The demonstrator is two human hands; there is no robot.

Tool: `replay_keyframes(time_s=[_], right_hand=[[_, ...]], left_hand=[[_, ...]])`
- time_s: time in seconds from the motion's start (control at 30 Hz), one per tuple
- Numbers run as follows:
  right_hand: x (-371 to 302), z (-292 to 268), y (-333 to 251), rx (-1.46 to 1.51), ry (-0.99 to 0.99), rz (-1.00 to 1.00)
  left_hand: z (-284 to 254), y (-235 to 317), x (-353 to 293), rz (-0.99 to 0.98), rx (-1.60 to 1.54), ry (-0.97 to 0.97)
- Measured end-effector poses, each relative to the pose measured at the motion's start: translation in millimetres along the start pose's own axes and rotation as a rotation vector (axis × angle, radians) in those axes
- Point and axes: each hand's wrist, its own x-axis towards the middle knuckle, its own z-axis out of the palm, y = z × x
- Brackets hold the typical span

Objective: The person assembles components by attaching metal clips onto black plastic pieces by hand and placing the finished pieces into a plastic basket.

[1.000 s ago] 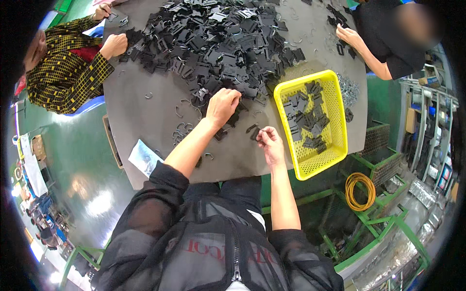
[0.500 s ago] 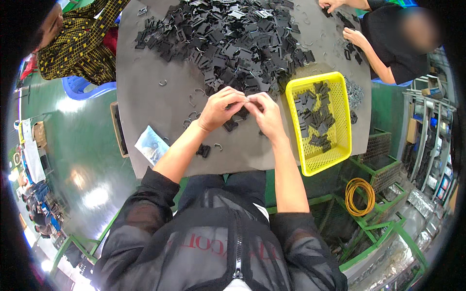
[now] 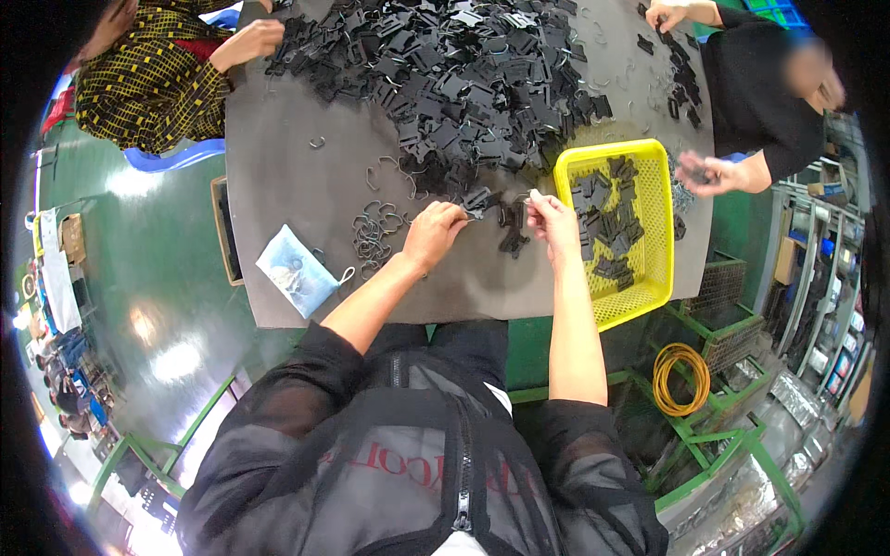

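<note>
My left hand is closed in a pinch over the grey table, its fingertips beside black plastic buckles at the near edge of a large pile. Whatever it grips is too small to make out. To its right, my right hand also pinches with thumb and forefinger, close to the yellow basket's left rim; a thin glint shows at the fingertips, but its kind is unclear. Between the hands lie a few more black buckles. Bent metal wire hooks lie in a loose cluster left of my left hand.
The yellow basket holds several black buckles. A light blue pouch lies at the table's near left. Co-workers' hands are over the far left, the far right and beside the basket.
My hands, together before, have come apart, the right one moving toward the basket. A co-worker's hand has appeared at far left; the right co-worker's nearer hand has come down beside the basket.
</note>
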Motion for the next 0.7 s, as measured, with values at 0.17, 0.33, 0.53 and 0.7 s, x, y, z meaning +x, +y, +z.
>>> replay_keyframes(time_s=[0.17,0.33,0.53,0.7], right_hand=[[-7,32,17,-0.888,0.134,-0.115],[-10,40,29,-0.899,0.26,-0.332],[-35,42,25,-0.639,0.22,-0.722],[-40,40,27,-0.427,0.247,-0.696]], left_hand=[[-36,30,12,-0.04,-0.038,0.033],[-59,55,19,-0.126,-0.229,0.031],[-55,26,11,-0.078,-0.312,0.222],[-54,19,18,0.122,-0.291,0.406]])
